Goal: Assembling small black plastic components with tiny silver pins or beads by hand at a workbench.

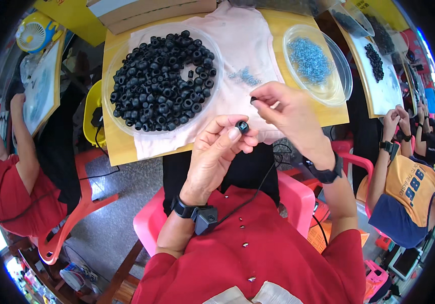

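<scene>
Head view, from the left: a person in a red top (10, 195) sits at the neighbouring table, one arm stretched up along its edge. Next comes a wide clear dish (113, 109) on the wooden table (113, 147), heaped with black rubber grommets (162, 81); it rests partly on a pale pink cloth (243, 45) spread across the tabletop. Below the table edge the left hand (217, 152) is raised, its thumb and fingertips pinched around a single black grommet (242, 125), held in the air just over the near edge of the cloth. Just beside it, slightly higher, the right hand (288, 114) has its fingers curled, thumb and forefinger closed on a tiny dark piece (253, 100) that is too small to identify. A loose scatter of small blue-grey metal bits (245, 76) lies on the cloth above the hands. Further right stands a second clear dish (329, 93) holding a pile of the same blue-grey metal parts (308, 58). At the far right another person in an orange and blue shirt (405, 195) sits with both hands raised together by their own table.
</scene>
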A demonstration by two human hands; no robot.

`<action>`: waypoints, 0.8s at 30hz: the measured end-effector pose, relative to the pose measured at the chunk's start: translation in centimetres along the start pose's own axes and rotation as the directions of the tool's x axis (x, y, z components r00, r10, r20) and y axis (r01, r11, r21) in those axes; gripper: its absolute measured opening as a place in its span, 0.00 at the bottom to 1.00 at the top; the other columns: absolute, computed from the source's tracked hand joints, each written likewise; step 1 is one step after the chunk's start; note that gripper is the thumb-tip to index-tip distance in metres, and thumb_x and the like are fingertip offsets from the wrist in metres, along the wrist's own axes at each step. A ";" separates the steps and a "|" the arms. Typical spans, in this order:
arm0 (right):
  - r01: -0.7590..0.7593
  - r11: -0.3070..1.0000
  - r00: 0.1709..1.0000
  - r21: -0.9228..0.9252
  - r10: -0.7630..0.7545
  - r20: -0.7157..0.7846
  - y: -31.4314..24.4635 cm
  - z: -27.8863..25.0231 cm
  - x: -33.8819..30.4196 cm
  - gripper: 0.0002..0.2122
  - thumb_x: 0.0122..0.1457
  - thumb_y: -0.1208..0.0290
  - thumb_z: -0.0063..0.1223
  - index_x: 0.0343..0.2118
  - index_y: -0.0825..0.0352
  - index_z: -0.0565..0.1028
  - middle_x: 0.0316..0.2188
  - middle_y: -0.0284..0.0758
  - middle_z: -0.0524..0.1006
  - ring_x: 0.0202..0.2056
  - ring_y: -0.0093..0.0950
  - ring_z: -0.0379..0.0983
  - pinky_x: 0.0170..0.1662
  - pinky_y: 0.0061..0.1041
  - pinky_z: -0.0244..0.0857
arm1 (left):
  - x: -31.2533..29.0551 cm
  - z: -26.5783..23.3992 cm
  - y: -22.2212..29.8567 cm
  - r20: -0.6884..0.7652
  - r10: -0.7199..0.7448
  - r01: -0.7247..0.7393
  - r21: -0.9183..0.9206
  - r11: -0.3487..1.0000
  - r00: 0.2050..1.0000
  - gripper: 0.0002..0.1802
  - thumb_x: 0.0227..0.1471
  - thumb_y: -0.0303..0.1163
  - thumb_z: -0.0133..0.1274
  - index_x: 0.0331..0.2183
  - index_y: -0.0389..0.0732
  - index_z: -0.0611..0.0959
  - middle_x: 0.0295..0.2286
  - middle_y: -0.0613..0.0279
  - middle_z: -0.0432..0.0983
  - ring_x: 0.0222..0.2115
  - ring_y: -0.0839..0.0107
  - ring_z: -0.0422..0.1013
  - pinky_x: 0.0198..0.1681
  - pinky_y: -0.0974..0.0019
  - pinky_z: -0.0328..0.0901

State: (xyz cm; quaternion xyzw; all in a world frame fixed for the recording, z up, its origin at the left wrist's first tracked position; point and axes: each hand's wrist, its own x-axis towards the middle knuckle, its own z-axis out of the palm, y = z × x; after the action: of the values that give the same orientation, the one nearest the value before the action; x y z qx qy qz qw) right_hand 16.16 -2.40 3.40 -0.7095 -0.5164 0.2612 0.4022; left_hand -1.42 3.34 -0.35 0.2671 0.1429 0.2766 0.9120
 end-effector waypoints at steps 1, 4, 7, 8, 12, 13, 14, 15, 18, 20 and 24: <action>-0.040 0.985 0.999 0.166 0.039 0.011 -1.1 -0.6 -0.4 0.10 0.55 0.74 0.55 0.38 0.73 0.74 0.27 0.36 0.78 0.26 0.22 0.76 0.26 0.19 0.68 | -0.2 0.2 0.0 -0.002 0.003 -0.003 0.017 1.000 1.000 0.12 0.57 0.28 0.48 0.43 0.35 0.74 0.36 0.51 0.76 0.35 0.71 0.75 0.37 0.72 0.68; -0.156 0.899 0.987 0.409 0.129 0.093 -3.4 -1.7 -1.7 0.09 0.56 0.76 0.54 0.37 0.74 0.73 0.27 0.34 0.77 0.26 0.20 0.76 0.26 0.15 0.68 | -0.1 0.4 -0.1 0.006 0.042 -0.043 0.063 0.997 0.999 0.12 0.57 0.28 0.48 0.43 0.35 0.74 0.37 0.52 0.77 0.35 0.71 0.75 0.37 0.73 0.68; -0.144 0.858 0.988 0.493 0.095 0.123 -4.5 -1.9 -2.6 0.08 0.56 0.77 0.53 0.37 0.74 0.73 0.28 0.36 0.77 0.26 0.21 0.76 0.27 0.13 0.68 | -0.2 0.7 -0.3 0.007 0.058 -0.058 0.064 0.996 0.998 0.11 0.56 0.26 0.49 0.42 0.35 0.74 0.36 0.53 0.77 0.35 0.71 0.75 0.37 0.74 0.68; -0.140 0.859 0.988 0.493 0.091 0.121 -4.5 -2.0 -2.9 0.08 0.56 0.77 0.53 0.37 0.74 0.73 0.28 0.36 0.77 0.26 0.21 0.76 0.27 0.13 0.68 | -0.2 0.8 -0.3 0.006 0.065 -0.065 0.076 0.995 0.998 0.11 0.55 0.25 0.50 0.42 0.35 0.74 0.36 0.53 0.77 0.35 0.72 0.75 0.37 0.74 0.69; -0.059 0.865 0.997 0.499 0.023 0.079 -4.6 -2.1 -3.5 0.07 0.56 0.79 0.53 0.37 0.75 0.73 0.28 0.37 0.76 0.27 0.23 0.77 0.30 0.16 0.72 | -0.4 1.4 -0.5 0.021 0.067 -0.068 0.061 0.996 0.998 0.11 0.53 0.23 0.51 0.41 0.35 0.75 0.35 0.54 0.77 0.34 0.72 0.75 0.39 0.73 0.69; -0.043 0.873 0.998 0.486 0.011 0.070 -4.6 -2.2 -3.5 0.07 0.57 0.79 0.53 0.37 0.75 0.73 0.29 0.36 0.76 0.28 0.23 0.77 0.31 0.17 0.73 | -0.4 1.5 -0.6 0.015 0.064 -0.065 0.073 0.995 0.998 0.11 0.53 0.23 0.52 0.40 0.35 0.75 0.35 0.55 0.77 0.34 0.72 0.75 0.39 0.72 0.69; -0.038 0.872 0.998 0.487 0.007 0.067 -4.6 -2.2 -3.7 0.07 0.57 0.79 0.53 0.37 0.75 0.73 0.29 0.36 0.76 0.28 0.23 0.77 0.31 0.17 0.73 | -0.5 1.6 -0.6 0.008 0.062 -0.062 0.086 0.994 0.998 0.11 0.53 0.22 0.52 0.40 0.35 0.75 0.34 0.55 0.77 0.34 0.72 0.75 0.40 0.72 0.70; -0.022 0.880 0.998 0.474 -0.007 0.059 -4.5 -2.1 -3.8 0.07 0.57 0.79 0.52 0.37 0.75 0.73 0.29 0.35 0.76 0.28 0.23 0.77 0.32 0.18 0.73 | -0.5 1.7 -0.7 0.011 0.063 -0.064 0.090 0.994 0.998 0.11 0.53 0.22 0.52 0.40 0.35 0.75 0.34 0.55 0.77 0.34 0.72 0.75 0.40 0.72 0.70; 0.005 0.893 0.999 0.450 -0.023 0.034 -4.1 -1.9 -4.2 0.07 0.57 0.79 0.52 0.37 0.75 0.74 0.30 0.34 0.75 0.29 0.23 0.77 0.31 0.17 0.73 | -0.5 2.0 -0.8 0.007 0.052 -0.052 0.076 0.996 0.999 0.10 0.52 0.22 0.53 0.39 0.35 0.76 0.34 0.56 0.77 0.35 0.71 0.75 0.40 0.71 0.70; 0.013 0.898 1.000 0.439 -0.024 0.018 -3.9 -1.8 -4.3 0.07 0.57 0.78 0.52 0.37 0.75 0.74 0.31 0.33 0.75 0.29 0.22 0.77 0.30 0.16 0.72 | -0.6 2.1 -1.0 -0.028 0.068 -0.064 0.114 0.991 0.997 0.10 0.52 0.22 0.53 0.39 0.35 0.76 0.34 0.56 0.77 0.34 0.71 0.75 0.39 0.71 0.70; -0.043 0.920 0.999 0.389 0.037 0.023 -3.5 -1.7 -4.6 0.07 0.57 0.77 0.53 0.38 0.73 0.75 0.31 0.32 0.75 0.29 0.19 0.76 0.24 0.12 0.66 | -0.8 2.2 -1.0 -0.058 0.091 -0.078 0.205 0.976 0.994 0.10 0.51 0.22 0.54 0.38 0.35 0.77 0.33 0.55 0.78 0.33 0.71 0.75 0.39 0.71 0.70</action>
State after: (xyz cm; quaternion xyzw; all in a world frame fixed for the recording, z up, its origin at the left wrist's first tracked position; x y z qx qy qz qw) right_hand 14.17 -6.73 7.10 -0.6239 -0.4427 0.3719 0.5257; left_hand -0.75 1.27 0.98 0.3551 0.1892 0.3080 0.8621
